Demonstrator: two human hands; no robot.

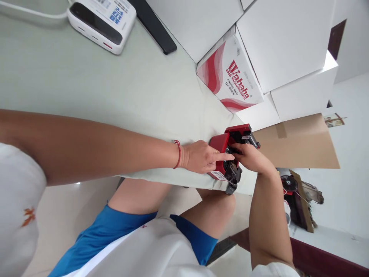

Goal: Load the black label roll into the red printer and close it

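Observation:
A red device [219, 144] with a dark mechanism inside stands at the table's edge, its red-and-black cover [243, 130] swung away from the body. I cannot tell what kind of device it is. My left hand [200, 157], a red string bracelet at its wrist, lies against the near side of the body. Its index finger is stretched over the opening, and the other fingers are bent. From the opposite side my right hand [250, 157] reaches into the opening. Its fingers are bent together there, and whatever they grip is hidden.
A pale green cloth covers the table [161, 104]. On it lie a white power bank [102, 23] with a cable and a black flat bar [157, 29]. White boxes [284, 42], a Wahaha water carton [230, 77] and a brown cardboard sheet [300, 144] stand alongside.

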